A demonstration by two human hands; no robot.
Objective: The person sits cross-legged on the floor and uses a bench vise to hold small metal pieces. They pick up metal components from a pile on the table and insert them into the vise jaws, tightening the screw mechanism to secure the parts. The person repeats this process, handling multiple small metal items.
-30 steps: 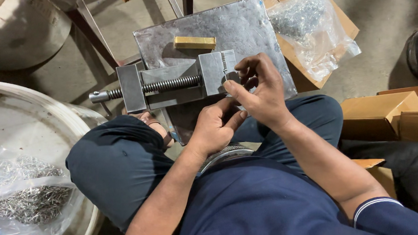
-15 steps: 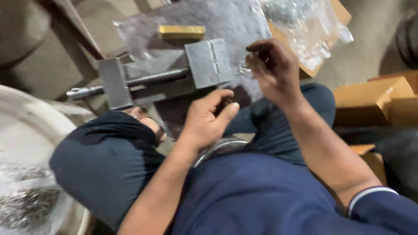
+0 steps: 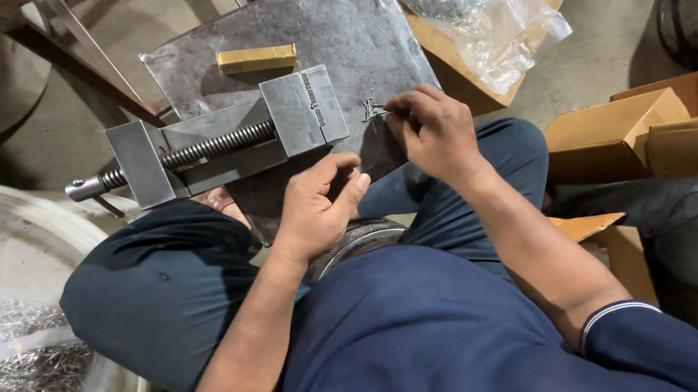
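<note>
At the far left, a clear bag of small metal parts (image 3: 26, 378) lies in a pale round tub (image 3: 81, 231). Right of it a grey steel vise (image 3: 222, 139) sits on a metal plate (image 3: 354, 32), a yellow block (image 3: 257, 58) beyond it. The left hand (image 3: 317, 206) hovers near the plate's near edge, fingers loosely curled and empty. The right hand (image 3: 435, 133) pinches a small bent metal piece (image 3: 373, 108) between thumb and fingertips, just right of the vise. Further right stand cardboard boxes (image 3: 615, 132).
</note>
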